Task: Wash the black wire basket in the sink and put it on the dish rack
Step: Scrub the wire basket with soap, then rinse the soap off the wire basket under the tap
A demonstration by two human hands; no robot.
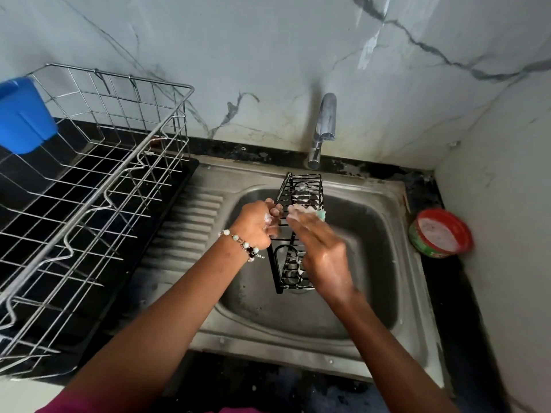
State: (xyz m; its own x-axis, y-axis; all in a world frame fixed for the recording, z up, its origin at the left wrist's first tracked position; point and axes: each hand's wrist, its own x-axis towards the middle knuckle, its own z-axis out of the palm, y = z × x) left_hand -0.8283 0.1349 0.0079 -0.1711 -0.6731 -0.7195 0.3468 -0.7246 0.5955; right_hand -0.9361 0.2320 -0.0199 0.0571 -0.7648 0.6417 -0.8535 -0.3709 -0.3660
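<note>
The black wire basket (299, 192), flecked with white suds, is held lengthwise over the steel sink (384, 263). My left hand (256, 225), with a bead bracelet at the wrist, grips the basket's left rim. My right hand (319, 245) lies across the middle of the basket, its soapy fingertips pressing a green scrub pad (321, 215) against the wires. My right hand hides the basket's middle part. The silver wire dish rack (98, 180) stands on a black tray to the left of the sink.
A chrome tap (323, 129) rises behind the sink, with no water visibly running. A blue cup (22, 114) hangs on the rack's far left edge. A red-rimmed tub of dish soap (438, 234) sits on the black counter at the right. Marble walls close the back and right.
</note>
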